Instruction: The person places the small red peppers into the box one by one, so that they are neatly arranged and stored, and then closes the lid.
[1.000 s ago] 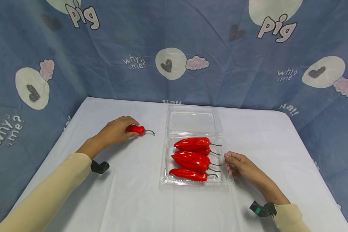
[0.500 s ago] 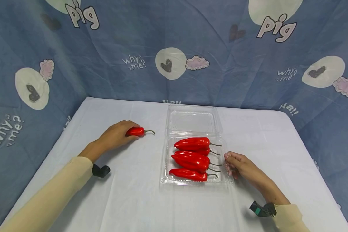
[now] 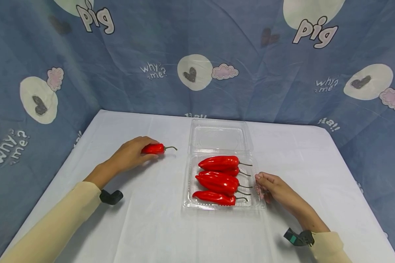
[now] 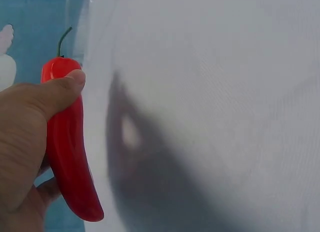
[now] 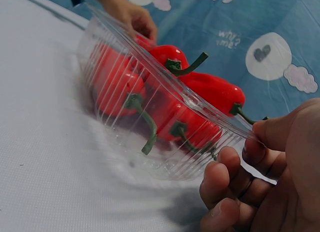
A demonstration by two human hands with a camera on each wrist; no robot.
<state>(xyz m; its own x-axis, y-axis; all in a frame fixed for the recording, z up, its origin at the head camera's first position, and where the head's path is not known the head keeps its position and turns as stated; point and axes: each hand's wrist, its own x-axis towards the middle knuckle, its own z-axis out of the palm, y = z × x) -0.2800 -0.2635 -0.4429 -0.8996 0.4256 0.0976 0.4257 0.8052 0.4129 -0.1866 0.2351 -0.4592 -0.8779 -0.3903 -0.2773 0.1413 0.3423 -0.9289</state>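
My left hand (image 3: 130, 155) grips a long red chili pepper (image 4: 70, 142) with its thumb across the stem end. The pepper's green stem points right in the head view, toward a clear plastic clamshell box (image 3: 187, 193). In the left wrist view the pepper is held above the white cloth, its shadow beside it. Several more red peppers (image 3: 217, 182) lie side by side in the box, stems to the right. At the box's right edge my right hand (image 3: 273, 186) pinches the rim between thumb and index finger, the other fingers curled below.
The box's clear lid (image 3: 219, 137) is folded back flat toward the far table edge. A white cloth (image 3: 151, 226) covers the table. Behind and at the sides hangs a blue printed curtain (image 3: 250, 95).
My left hand has shifted slightly toward me with the pepper in its grip. The right hand and the box have stayed put.
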